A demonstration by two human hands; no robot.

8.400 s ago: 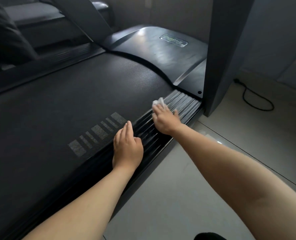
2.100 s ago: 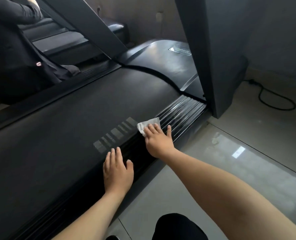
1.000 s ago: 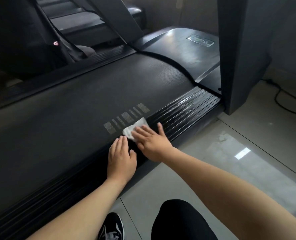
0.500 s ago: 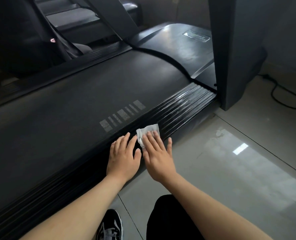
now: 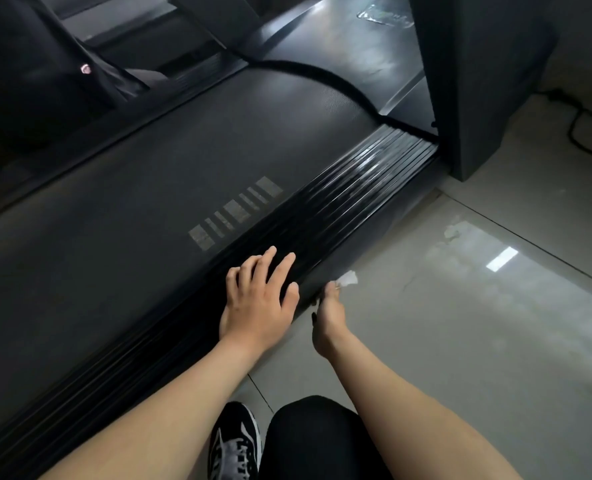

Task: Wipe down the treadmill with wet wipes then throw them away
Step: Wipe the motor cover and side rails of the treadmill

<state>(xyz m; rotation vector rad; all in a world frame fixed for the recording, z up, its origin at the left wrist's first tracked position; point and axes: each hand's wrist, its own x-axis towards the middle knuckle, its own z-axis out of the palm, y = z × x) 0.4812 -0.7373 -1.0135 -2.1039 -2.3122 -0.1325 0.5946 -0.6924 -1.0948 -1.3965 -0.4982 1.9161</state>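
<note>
The wet wipe [image 5: 348,279] is bunched up small, only a white tuft showing past my thumb. It sits low against the outer face of the treadmill's side rail [image 5: 339,209], just above the floor [image 5: 461,323]. The tuft points forward along the rail, toward the upright [image 5: 478,81]. My right hand [image 5: 327,317] holds it, turned on edge with the thumb on top. The fingers are hidden, so I cannot tell how they curl. My left hand [image 5: 258,299] lies flat on the ribbed top of the rail, fingers spread, bracing me.

I judge I am mid-wipe, on the rail's side face. The rail and the belt [image 5: 149,202] run from near left to far right, so the next stroke should follow that line, with firm sideways pressure. Binning the wipe comes later.
</note>
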